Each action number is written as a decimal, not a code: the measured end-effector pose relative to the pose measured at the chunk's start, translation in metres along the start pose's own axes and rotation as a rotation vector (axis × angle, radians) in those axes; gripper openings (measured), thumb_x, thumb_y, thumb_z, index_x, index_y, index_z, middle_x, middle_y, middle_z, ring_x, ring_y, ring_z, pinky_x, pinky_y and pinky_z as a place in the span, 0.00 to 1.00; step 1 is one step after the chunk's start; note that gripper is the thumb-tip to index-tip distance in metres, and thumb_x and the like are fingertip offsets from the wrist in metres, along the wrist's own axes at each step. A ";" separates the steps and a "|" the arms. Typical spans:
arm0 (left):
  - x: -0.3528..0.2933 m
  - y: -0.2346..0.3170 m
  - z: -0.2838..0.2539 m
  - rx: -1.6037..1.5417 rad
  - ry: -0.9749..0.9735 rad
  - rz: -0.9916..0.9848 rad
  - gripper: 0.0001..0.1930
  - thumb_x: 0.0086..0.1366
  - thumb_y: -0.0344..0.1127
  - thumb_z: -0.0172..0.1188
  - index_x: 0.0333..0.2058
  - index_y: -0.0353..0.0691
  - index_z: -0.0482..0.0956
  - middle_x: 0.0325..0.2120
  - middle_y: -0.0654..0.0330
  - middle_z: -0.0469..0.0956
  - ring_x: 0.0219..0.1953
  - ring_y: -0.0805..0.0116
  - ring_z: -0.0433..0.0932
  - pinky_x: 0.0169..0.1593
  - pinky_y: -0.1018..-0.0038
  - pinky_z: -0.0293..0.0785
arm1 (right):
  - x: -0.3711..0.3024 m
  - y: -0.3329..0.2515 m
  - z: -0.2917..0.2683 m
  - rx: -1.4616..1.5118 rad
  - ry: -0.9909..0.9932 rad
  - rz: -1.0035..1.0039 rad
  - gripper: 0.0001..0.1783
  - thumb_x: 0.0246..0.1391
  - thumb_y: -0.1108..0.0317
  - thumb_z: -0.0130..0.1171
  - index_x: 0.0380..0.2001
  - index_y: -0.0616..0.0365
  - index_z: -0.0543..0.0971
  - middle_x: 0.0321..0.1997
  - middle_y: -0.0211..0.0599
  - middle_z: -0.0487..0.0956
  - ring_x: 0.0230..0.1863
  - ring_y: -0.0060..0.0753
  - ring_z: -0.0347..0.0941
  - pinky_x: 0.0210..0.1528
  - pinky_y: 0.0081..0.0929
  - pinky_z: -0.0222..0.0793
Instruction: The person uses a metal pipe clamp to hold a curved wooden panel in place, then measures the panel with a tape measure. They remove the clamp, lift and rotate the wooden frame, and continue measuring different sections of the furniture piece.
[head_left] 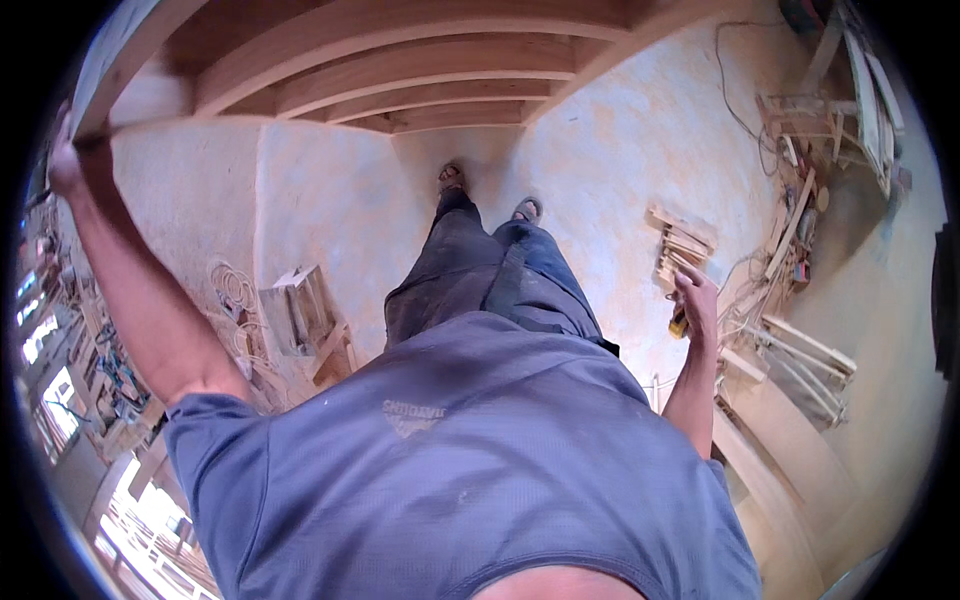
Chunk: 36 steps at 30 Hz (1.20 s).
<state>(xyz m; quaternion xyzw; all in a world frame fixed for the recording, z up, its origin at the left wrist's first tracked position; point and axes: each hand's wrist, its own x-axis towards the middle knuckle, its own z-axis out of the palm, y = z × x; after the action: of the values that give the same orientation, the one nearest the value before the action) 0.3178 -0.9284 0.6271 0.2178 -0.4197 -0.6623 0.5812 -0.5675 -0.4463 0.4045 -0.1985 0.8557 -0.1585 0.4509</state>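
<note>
A large wooden frame (400,45) with several curved-looking crosspieces stands in front of me, across the top of the view. At its left end, my left hand (66,165) is raised and closed around the edge of the upright board; part of the fingers is hidden and dim. My right hand (698,303) hangs low on the right side, closed on a yellow-and-black hand tool (679,323). Its exact kind is too small to tell. The right hand is apart from the frame.
Short wood pieces (682,245) lie on the floor beyond my right hand. Timber scraps and cables (790,240) line the right wall. A wooden block (303,308) and coiled cord (233,287) are on the left, near a cluttered bench (105,370). Curved boards (770,450) lie at lower right.
</note>
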 end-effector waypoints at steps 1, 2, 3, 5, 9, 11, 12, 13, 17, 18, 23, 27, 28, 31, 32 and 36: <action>-0.008 -0.029 0.034 0.198 0.241 0.100 0.18 0.73 0.33 0.44 0.57 0.36 0.70 0.56 0.52 0.73 0.59 0.63 0.70 0.64 0.67 0.66 | 0.003 0.014 -0.003 -0.005 0.014 -0.011 0.24 0.55 0.62 0.60 0.54 0.60 0.79 0.28 0.34 0.80 0.27 0.23 0.76 0.27 0.23 0.69; -0.022 -0.047 0.075 0.414 0.485 0.206 0.17 0.73 0.30 0.43 0.56 0.35 0.72 0.56 0.50 0.73 0.58 0.58 0.71 0.65 0.62 0.65 | 0.008 0.022 -0.004 -0.009 0.012 -0.029 0.24 0.54 0.62 0.61 0.54 0.60 0.79 0.27 0.35 0.80 0.26 0.23 0.76 0.27 0.23 0.69; -0.035 -0.054 0.101 0.640 0.731 0.319 0.16 0.72 0.28 0.42 0.54 0.33 0.73 0.56 0.47 0.73 0.58 0.54 0.72 0.66 0.58 0.65 | 0.013 0.025 -0.002 -0.027 0.011 -0.025 0.24 0.55 0.63 0.60 0.54 0.60 0.79 0.27 0.34 0.80 0.25 0.23 0.75 0.25 0.23 0.69; -0.047 -0.048 0.110 0.734 0.762 0.378 0.17 0.72 0.27 0.41 0.55 0.32 0.72 0.55 0.44 0.72 0.58 0.45 0.71 0.65 0.46 0.64 | 0.025 0.021 0.010 -0.065 0.003 -0.022 0.22 0.55 0.65 0.60 0.53 0.60 0.79 0.26 0.31 0.78 0.21 0.23 0.72 0.22 0.24 0.69; -0.033 -0.044 0.106 0.749 0.782 0.344 0.18 0.72 0.27 0.40 0.57 0.33 0.71 0.55 0.44 0.72 0.58 0.45 0.70 0.63 0.45 0.67 | 0.032 0.020 0.029 -0.190 -0.046 -0.113 0.23 0.54 0.64 0.60 0.53 0.61 0.79 0.25 0.36 0.79 0.22 0.25 0.74 0.24 0.26 0.71; -0.025 -0.027 0.081 0.817 0.739 0.340 0.18 0.71 0.28 0.42 0.56 0.34 0.72 0.54 0.45 0.73 0.57 0.44 0.72 0.61 0.45 0.69 | 0.032 0.023 0.041 -0.242 -0.080 -0.167 0.24 0.54 0.64 0.60 0.54 0.62 0.78 0.25 0.38 0.80 0.23 0.26 0.75 0.24 0.27 0.72; -0.022 -0.032 0.077 0.865 0.762 0.369 0.18 0.71 0.28 0.43 0.56 0.34 0.73 0.53 0.45 0.73 0.56 0.44 0.72 0.60 0.45 0.70 | 0.031 0.024 0.045 -0.254 -0.087 -0.160 0.25 0.53 0.64 0.60 0.54 0.62 0.78 0.24 0.39 0.80 0.23 0.26 0.75 0.25 0.27 0.72; -0.018 -0.039 0.074 0.914 0.784 0.392 0.18 0.70 0.28 0.44 0.55 0.34 0.73 0.53 0.45 0.73 0.55 0.44 0.73 0.60 0.45 0.71 | 0.031 0.031 0.047 -0.250 -0.093 -0.144 0.25 0.53 0.64 0.60 0.54 0.62 0.78 0.24 0.39 0.80 0.23 0.26 0.76 0.25 0.28 0.73; -0.022 -0.010 0.031 0.812 0.706 0.364 0.17 0.68 0.29 0.48 0.53 0.34 0.77 0.49 0.48 0.77 0.49 0.47 0.78 0.52 0.53 0.78 | 0.029 0.074 0.068 -0.246 -0.136 -0.096 0.25 0.51 0.63 0.60 0.53 0.63 0.79 0.25 0.43 0.81 0.25 0.30 0.78 0.31 0.30 0.75; -0.027 0.024 0.015 0.750 0.671 0.273 0.16 0.67 0.30 0.50 0.52 0.35 0.77 0.46 0.50 0.79 0.46 0.50 0.79 0.48 0.55 0.80 | 0.027 0.078 0.075 -0.233 -0.171 -0.081 0.26 0.50 0.63 0.60 0.52 0.63 0.79 0.26 0.46 0.82 0.26 0.32 0.79 0.33 0.31 0.76; -0.020 -0.034 0.063 1.233 0.791 0.377 0.13 0.66 0.30 0.56 0.47 0.35 0.82 0.45 0.51 0.80 0.43 0.52 0.82 0.43 0.58 0.81 | 0.001 0.116 0.078 -0.173 -0.179 0.090 0.26 0.51 0.65 0.60 0.53 0.65 0.78 0.28 0.43 0.82 0.25 0.32 0.78 0.31 0.30 0.76; -0.029 -0.009 0.075 1.572 0.939 0.210 0.13 0.65 0.36 0.61 0.46 0.38 0.83 0.43 0.55 0.82 0.43 0.58 0.82 0.49 0.67 0.78 | 0.005 0.158 0.083 -0.024 -0.213 0.178 0.24 0.51 0.67 0.60 0.52 0.66 0.79 0.29 0.42 0.81 0.24 0.31 0.76 0.29 0.30 0.74; -0.021 0.015 0.069 1.315 1.004 0.106 0.15 0.65 0.36 0.61 0.47 0.36 0.82 0.43 0.54 0.82 0.43 0.59 0.82 0.50 0.67 0.77 | 0.007 0.168 0.083 0.035 -0.233 0.192 0.24 0.51 0.68 0.60 0.52 0.66 0.79 0.30 0.41 0.81 0.23 0.30 0.76 0.29 0.29 0.73; 0.003 -0.010 0.118 1.083 1.020 0.153 0.19 0.65 0.38 0.61 0.50 0.32 0.80 0.46 0.52 0.80 0.46 0.59 0.80 0.54 0.69 0.74 | 0.000 0.190 0.074 0.175 -0.237 0.267 0.23 0.52 0.69 0.60 0.51 0.66 0.79 0.30 0.39 0.80 0.23 0.29 0.74 0.28 0.28 0.70; 0.003 -0.046 0.164 1.185 0.943 0.258 0.19 0.66 0.38 0.60 0.51 0.31 0.79 0.48 0.51 0.80 0.48 0.59 0.79 0.55 0.69 0.73 | -0.002 0.192 0.071 0.198 -0.240 0.293 0.22 0.52 0.69 0.60 0.51 0.67 0.79 0.30 0.39 0.80 0.23 0.29 0.74 0.28 0.28 0.69; 0.028 -0.087 0.249 1.704 0.509 0.387 0.21 0.68 0.39 0.59 0.53 0.30 0.78 0.53 0.50 0.78 0.50 0.60 0.78 0.57 0.72 0.71 | 0.001 0.189 0.067 0.225 -0.238 0.288 0.24 0.53 0.69 0.60 0.53 0.70 0.77 0.28 0.37 0.79 0.25 0.27 0.74 0.28 0.28 0.68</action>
<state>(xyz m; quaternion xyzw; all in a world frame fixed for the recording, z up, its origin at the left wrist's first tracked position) 0.0667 -0.8818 0.6998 0.6390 -0.6554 0.0495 0.3995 -0.5491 -0.2883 0.2820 -0.0399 0.7929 -0.1623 0.5860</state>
